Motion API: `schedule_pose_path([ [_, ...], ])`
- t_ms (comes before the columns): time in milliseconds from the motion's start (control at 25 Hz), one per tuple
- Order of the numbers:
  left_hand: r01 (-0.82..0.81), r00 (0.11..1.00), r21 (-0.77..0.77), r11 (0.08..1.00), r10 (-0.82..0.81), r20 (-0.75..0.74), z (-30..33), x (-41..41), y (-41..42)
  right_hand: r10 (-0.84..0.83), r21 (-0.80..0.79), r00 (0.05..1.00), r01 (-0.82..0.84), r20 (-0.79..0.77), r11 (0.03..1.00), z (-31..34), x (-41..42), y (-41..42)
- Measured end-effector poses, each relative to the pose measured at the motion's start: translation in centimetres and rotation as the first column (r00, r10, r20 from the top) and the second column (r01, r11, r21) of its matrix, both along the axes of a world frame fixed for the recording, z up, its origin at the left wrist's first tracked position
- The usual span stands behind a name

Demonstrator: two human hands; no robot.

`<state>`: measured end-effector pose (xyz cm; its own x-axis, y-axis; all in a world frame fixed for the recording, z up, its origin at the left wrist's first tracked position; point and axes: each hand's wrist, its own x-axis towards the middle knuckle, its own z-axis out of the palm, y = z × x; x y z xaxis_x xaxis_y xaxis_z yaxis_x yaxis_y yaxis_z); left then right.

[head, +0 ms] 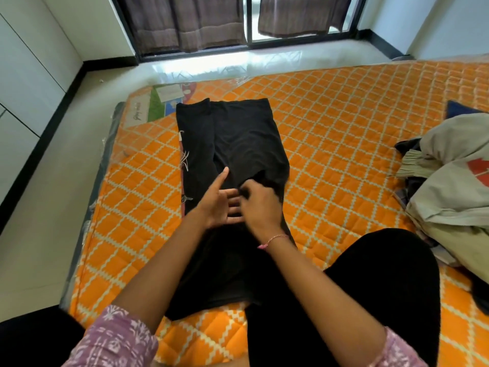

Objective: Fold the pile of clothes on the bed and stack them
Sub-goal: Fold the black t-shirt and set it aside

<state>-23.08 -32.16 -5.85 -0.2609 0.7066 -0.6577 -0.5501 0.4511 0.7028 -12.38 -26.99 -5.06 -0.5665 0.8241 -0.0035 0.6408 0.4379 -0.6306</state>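
Nearest us, our knee in black cloth rests on the orange quilted mattress (344,123). Just beyond it our right hand (260,205) pinches a fold of the black garment (238,139) (laid lengthwise down the mattress, its sides folded in), while our left hand (221,201) lies beside it, fingers spread and straight. Off to the right waits the unfolded pile of clothes (449,176); farther back hang brown curtains (185,19).

The right hand (260,205) covers the left hand's (219,205) fingertips and the black garment's (238,139) gripped fold; its own fingertips are concealed. The clothes pile (455,186) at the mattress's (344,107) right edge is cropped. Label print at the far-left corner is illegible.
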Motion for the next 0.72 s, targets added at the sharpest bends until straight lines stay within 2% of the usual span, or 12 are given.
schedule_pose_path([
  [40,-0.013,1.0,-0.016,1.0,0.013,-0.003,0.0,-0.9,-1.0,0.137,-0.005,0.991,-0.137,0.012,0.991,-0.3,-1.1,-2.4],
  [120,-0.106,0.974,-0.101,0.989,0.083,-0.211,-1.5,-2.1,-3.5,0.347,-0.036,0.937,-0.346,0.026,0.937,-1.9,-2.0,-6.3],
  [200,-0.258,0.889,-0.113,0.96,0.19,-0.417,-3.6,-2.0,-6.1,0.413,-0.081,0.908,-0.408,0.067,0.909,-3.9,-1.2,-8.5],
  [320,-0.365,0.771,-0.007,0.931,0.298,-0.562,-5.1,-1.2,-8.0,0.452,-0.11,0.885,-0.441,0.114,0.891,-5.3,-0.4,-9.6],
  [440,-0.353,0.739,0.116,0.928,0.353,-0.574,-4.6,-2.1,-8.8,0.51,-0.114,0.859,-0.502,0.048,0.857,-4.3,-1.4,-10.3],
  [600,-0.441,0.745,0.064,0.895,0.405,-0.53,-4.2,-4.3,-10.2,0.541,-0.179,0.84,-0.54,-0.049,0.822,-3.7,-3.2,-11.4],
  [720,-0.45,0.695,0.074,0.89,0.401,-0.597,-3.7,-6.3,-11.1,0.512,-0.214,0.847,-0.531,-0.143,0.82,-3.1,-5.1,-12.5],
])
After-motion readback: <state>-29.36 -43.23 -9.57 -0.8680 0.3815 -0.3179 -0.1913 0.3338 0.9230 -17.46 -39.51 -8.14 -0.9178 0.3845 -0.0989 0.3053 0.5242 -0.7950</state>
